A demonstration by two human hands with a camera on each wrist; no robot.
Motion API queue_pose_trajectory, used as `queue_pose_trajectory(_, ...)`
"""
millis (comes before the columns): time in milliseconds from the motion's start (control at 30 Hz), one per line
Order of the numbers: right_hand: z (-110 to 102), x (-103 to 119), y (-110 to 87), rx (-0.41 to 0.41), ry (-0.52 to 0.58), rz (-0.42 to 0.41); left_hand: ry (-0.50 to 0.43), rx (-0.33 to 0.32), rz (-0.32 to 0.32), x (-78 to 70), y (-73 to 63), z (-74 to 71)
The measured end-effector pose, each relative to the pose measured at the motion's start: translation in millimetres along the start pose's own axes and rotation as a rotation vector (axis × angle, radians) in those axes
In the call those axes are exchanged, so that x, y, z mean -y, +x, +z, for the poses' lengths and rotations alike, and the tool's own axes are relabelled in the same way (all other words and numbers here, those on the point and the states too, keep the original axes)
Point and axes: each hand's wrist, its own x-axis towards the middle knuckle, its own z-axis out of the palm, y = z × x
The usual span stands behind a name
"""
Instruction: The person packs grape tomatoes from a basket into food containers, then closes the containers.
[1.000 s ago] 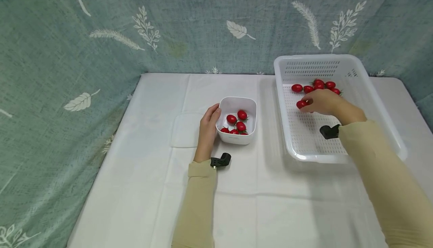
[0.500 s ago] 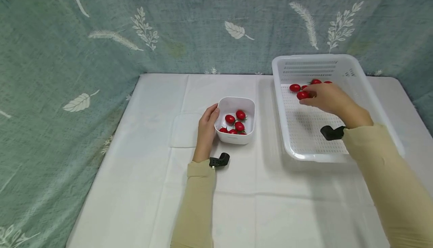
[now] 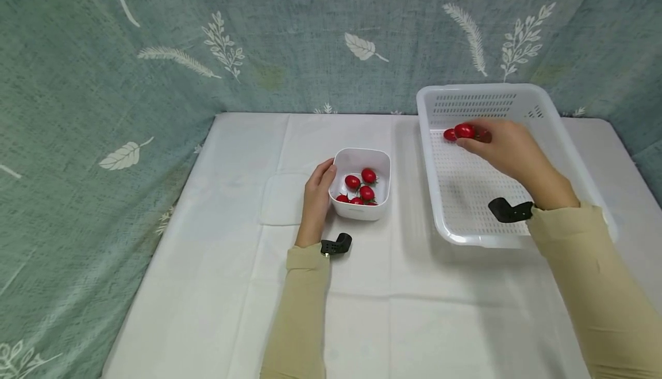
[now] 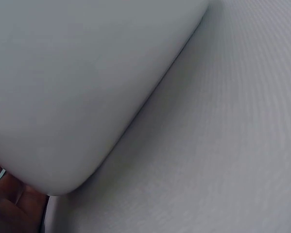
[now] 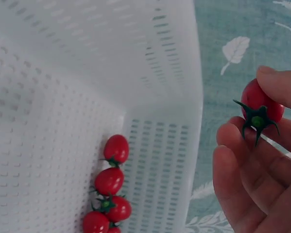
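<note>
My right hand [image 3: 509, 146] pinches a red cherry tomato [image 3: 464, 131] over the far part of a large white plastic basket [image 3: 439, 218]. In the right wrist view the held tomato [image 5: 256, 97] shows its green calyx, with thumb and fingertips around it. More cherry tomatoes [image 5: 109, 180] lie along the basket's far end; the head view shows one of them [image 3: 449, 135], the hand covering others. My left hand [image 3: 315, 198] holds the left side of a small white square container [image 3: 362, 212], which has several cherry tomatoes [image 3: 366, 193] inside.
A flat, translucent square lid [image 3: 281, 198] lies left of the small container. White cloth [image 3: 207, 287] covers the table. A green leaf-patterned curtain [image 3: 289, 40] hangs behind the table and along its left.
My right hand, with the tomato pinched, has moved from the middle of the basket toward its far end and risen somewhat. The left hand and small container have stayed put.
</note>
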Motion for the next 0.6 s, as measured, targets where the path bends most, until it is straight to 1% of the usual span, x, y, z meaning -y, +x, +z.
queue_pose_trajectory(133, -2.8, 7.0, -0.1, -0.019, 0.020, 0.000, 0.001, 0.001, -0.007, -0.6, -0.7, 0.5)
queue_pose_trajectory(233, -4.3, 12.3, -0.9, -0.015, 0.060, 0.029, 0.004, 0.002, -0.013, 0.0, -0.6, 0.4)
queue_pose_trajectory(367, -3.8, 18.5, -2.7, -0.016, 0.167, 0.058, -0.010, 0.006, -0.008, 0.8, 0.0, -0.1)
queue_pose_trajectory(500, -0.2, 25.1, -5.9, -0.054, 0.259, 0.059, -0.008, 0.008, -0.013, 0.4, 0.0, -0.2)
queue_pose_trajectory(600, 4.9, 31.7, -8.0, -0.102, 0.327, 0.057, 0.000, 0.001, -0.015, 0.2, 0.6, -0.4)
